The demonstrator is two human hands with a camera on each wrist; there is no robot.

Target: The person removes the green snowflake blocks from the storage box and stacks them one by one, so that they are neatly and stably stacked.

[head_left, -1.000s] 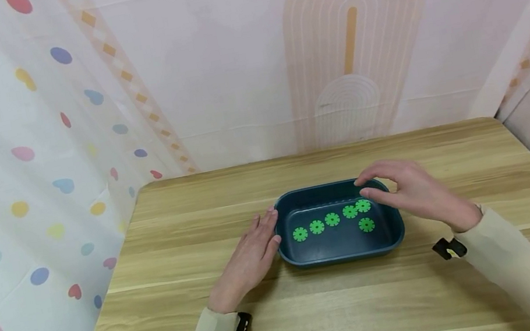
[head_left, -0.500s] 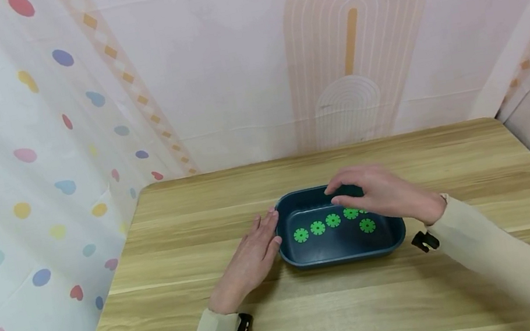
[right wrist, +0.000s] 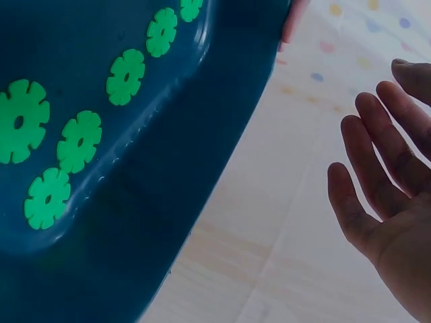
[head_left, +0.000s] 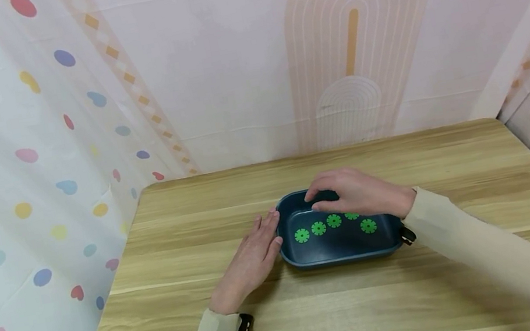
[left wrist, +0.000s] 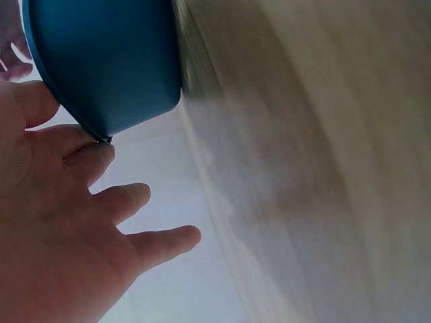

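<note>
A dark blue rectangular tub (head_left: 345, 259) with rounded corners stands on the table. Several bright green notched plastic discs (head_left: 301, 235) lie flat on its floor, and in the right wrist view two of those discs (right wrist: 47, 198) meet edge to edge. At the tub's left end, my left hand (head_left: 247, 266) rests its fingertips against the rim; the left wrist view shows its fingers spread beside the outer wall (left wrist: 111, 64). My right hand (head_left: 355, 195) hovers over the tub's far side, holding nothing, fingers loosely bent. It hides part of the discs from the head view.
The wood-grain table (head_left: 293, 326) extends around the tub on every side. Behind it hangs a pale printed curtain (head_left: 226, 66), with a dotted one (head_left: 50, 185) on the left. Each sleeve carries a small black wrist clip (head_left: 244, 323).
My right hand has moved left across the tub, from its right end to above the far middle. The left hand has stayed at the rim, and the discs have not moved.
</note>
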